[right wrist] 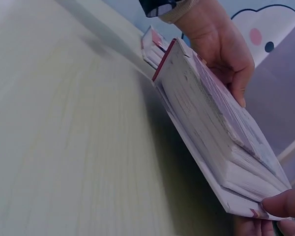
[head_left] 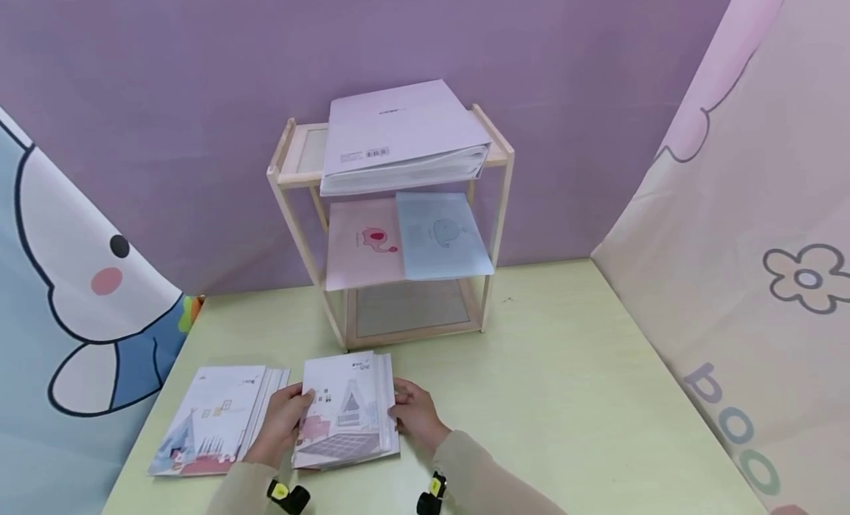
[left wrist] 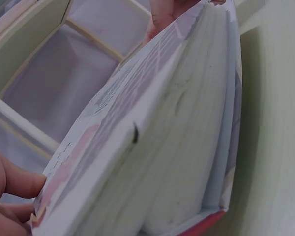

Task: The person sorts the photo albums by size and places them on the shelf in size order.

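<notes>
A small stack of white illustrated notebooks [head_left: 341, 408], with a grey tent printed on the top cover, is held between both hands low over the table. My left hand [head_left: 282, 423] grips its left edge, thumb on the top cover. On the other side my right hand [head_left: 418, 415] pinches the right edge, where a lower cover juts out. The right wrist view shows the notebooks [right wrist: 196, 118] tilted, with a shadow under them and my right fingertips [right wrist: 282, 204] at one corner. Beside my left hand lies another fanned stack of similar notebooks [head_left: 212, 419].
Behind the hands stands a wooden rack [head_left: 501, 212]. Its top carries large pale lilac books [head_left: 405, 131]; its middle shelf has a pink notebook [head_left: 361, 242] and a blue notebook [head_left: 441, 238]. Printed cloth hangs on both sides of the pale green table [head_left: 564, 397].
</notes>
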### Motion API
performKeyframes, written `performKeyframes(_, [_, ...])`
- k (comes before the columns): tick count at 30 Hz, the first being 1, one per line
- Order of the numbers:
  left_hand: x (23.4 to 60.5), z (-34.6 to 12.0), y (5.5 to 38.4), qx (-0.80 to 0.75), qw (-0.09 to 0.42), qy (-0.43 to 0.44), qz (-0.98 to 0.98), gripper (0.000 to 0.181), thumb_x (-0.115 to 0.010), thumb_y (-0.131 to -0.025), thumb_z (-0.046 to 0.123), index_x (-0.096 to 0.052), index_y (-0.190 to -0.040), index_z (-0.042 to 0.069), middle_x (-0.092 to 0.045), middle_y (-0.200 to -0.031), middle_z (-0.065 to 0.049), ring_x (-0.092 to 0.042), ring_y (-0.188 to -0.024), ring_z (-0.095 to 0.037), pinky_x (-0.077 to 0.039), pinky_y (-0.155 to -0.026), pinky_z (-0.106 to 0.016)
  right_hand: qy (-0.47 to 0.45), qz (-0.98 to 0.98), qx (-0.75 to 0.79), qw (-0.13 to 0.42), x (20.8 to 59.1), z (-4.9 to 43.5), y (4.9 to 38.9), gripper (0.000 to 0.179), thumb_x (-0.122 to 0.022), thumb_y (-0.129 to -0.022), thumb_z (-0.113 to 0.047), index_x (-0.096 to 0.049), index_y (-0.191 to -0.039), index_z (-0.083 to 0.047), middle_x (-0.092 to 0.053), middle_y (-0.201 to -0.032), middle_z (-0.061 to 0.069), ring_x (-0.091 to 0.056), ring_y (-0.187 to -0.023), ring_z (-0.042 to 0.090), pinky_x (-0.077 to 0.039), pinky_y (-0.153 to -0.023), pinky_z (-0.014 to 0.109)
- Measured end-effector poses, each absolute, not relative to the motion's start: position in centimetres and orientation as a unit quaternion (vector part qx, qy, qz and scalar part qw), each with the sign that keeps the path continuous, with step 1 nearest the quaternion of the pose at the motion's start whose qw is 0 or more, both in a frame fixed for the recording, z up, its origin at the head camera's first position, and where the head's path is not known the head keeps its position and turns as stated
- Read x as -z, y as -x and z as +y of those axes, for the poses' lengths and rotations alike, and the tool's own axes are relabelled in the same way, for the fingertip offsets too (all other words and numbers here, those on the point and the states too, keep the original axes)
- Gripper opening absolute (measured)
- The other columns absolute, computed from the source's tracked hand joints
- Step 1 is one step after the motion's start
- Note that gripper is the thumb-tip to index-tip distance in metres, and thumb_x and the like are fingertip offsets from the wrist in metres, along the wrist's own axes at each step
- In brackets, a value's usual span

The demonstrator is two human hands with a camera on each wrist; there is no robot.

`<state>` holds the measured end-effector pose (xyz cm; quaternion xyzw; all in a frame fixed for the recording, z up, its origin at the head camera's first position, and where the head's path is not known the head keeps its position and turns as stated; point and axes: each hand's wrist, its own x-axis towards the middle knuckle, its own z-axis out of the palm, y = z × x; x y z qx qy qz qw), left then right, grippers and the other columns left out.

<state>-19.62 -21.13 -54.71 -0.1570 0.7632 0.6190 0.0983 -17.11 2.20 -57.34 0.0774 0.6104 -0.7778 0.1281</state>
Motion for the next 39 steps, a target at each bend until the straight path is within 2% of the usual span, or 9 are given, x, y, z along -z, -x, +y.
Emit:
performKeyframes(4, [54.4,-20.5,19.6,-0.603,0.093,0.154,0.777,0.048,-0.048,-0.096,0.011,-0.037,-0.134,-0.016,-0.055,-0.118,-0.028,-0.057,-0.090,-0.014,-0.048,-0.070,-0.021,-0.084,0.593,0.789,0.139,57.1,2.9,17.3,0.064,-0.055,-0.075,0.017,-0.045,-0.136,0.001,-0.067,-0.097,0.015,-0.061,-0.065,0.013,-0.047,-0.051,0.021])
performKeyframes(8, [54.2,-20.0,19.7,-0.591,0.085,0.145,0.789,0.050,-0.050,-0.096,0.014,-0.037,-0.135,-0.015,-0.050,-0.127,-0.031,-0.055,-0.099,-0.018,-0.045,-0.073,-0.019,-0.084,0.592,0.789,0.141,57.0,3.5,17.4,0.063,-0.055,-0.077,0.017,-0.045,-0.136,0.000,-0.068,-0.093,0.013,-0.060,-0.061,0.012,-0.046,-0.049,0.018])
performKeyframes(12, [54.0,-19.6,19.7,-0.599,0.076,0.139,0.785,0.050,-0.052,-0.095,0.014,-0.039,-0.133,-0.016,-0.054,-0.121,-0.029,-0.056,-0.090,-0.012,-0.046,-0.070,-0.020,-0.082,0.591,0.790,0.142,57.0,4.0,17.3,0.062,-0.056,-0.078,0.016,-0.044,-0.137,0.000,-0.068,-0.094,0.013,-0.061,-0.060,0.012,-0.049,-0.050,0.020])
performKeyframes(15, [53.8,-19.3,19.7,-0.613,0.071,0.138,0.775,0.048,-0.053,-0.095,0.013,-0.041,-0.132,-0.015,-0.060,-0.112,-0.023,-0.056,-0.081,-0.006,-0.048,-0.067,-0.022,-0.082,0.578,0.799,0.143,56.8,4.4,17.3,0.062,-0.055,-0.079,0.016,-0.043,-0.138,0.000,-0.067,-0.097,0.015,-0.063,-0.063,0.014,-0.052,-0.053,0.022])
performKeyframes(19, [53.5,-19.0,19.7,-0.623,0.062,0.132,0.769,0.046,-0.054,-0.095,0.012,-0.043,-0.131,-0.015,-0.062,-0.108,-0.019,-0.056,-0.080,-0.006,-0.048,-0.066,-0.022,-0.082,0.567,0.807,0.145,56.1,4.8,17.3,0.061,-0.055,-0.080,0.015,-0.044,-0.137,-0.001,-0.067,-0.095,0.014,-0.063,-0.062,0.013,-0.051,-0.052,0.021])
performKeyframes(24, [53.1,-18.4,19.8,-0.631,0.050,0.122,0.765,0.048,-0.053,-0.095,0.014,-0.042,-0.132,-0.015,-0.053,-0.125,-0.030,-0.056,-0.099,-0.017,-0.045,-0.072,-0.015,-0.082,0.556,0.815,0.143,55.6,5.3,17.6,0.060,-0.054,-0.081,0.015,-0.043,-0.138,-0.001,-0.067,-0.090,0.011,-0.063,-0.061,0.012,-0.051,-0.052,0.019])
performKeyframes(28, [53.0,-17.8,19.8,-0.635,0.047,0.122,0.761,0.046,-0.051,-0.096,0.012,-0.042,-0.133,-0.013,-0.047,-0.132,-0.031,-0.051,-0.111,-0.026,-0.043,-0.075,-0.012,-0.090,0.553,0.816,0.141,55.6,5.7,17.8,0.061,-0.054,-0.081,0.015,-0.043,-0.139,-0.001,-0.067,-0.090,0.011,-0.063,-0.063,0.013,-0.051,-0.053,0.020])
performKeyframes(31, [52.9,-17.4,19.9,-0.636,0.043,0.120,0.761,0.045,-0.051,-0.096,0.011,-0.043,-0.132,-0.013,-0.048,-0.131,-0.031,-0.054,-0.107,-0.024,-0.044,-0.075,-0.014,-0.095,0.556,0.813,0.142,55.4,6.1,17.9,0.060,-0.053,-0.082,0.015,-0.043,-0.139,-0.002,-0.068,-0.094,0.012,-0.064,-0.066,0.014,-0.051,-0.054,0.020])
performKeyframes(39, [52.7,-16.5,19.7,-0.645,0.029,0.119,0.754,0.042,-0.053,-0.095,0.011,-0.046,-0.131,-0.011,-0.054,-0.124,-0.029,-0.058,-0.089,-0.006,-0.048,-0.072,-0.015,-0.083,0.552,0.817,0.142,55.2,7.0,18.1,0.061,-0.051,-0.082,0.015,-0.040,-0.140,0.000,-0.068,-0.099,0.016,-0.063,-0.064,0.013,-0.049,-0.052,0.019])
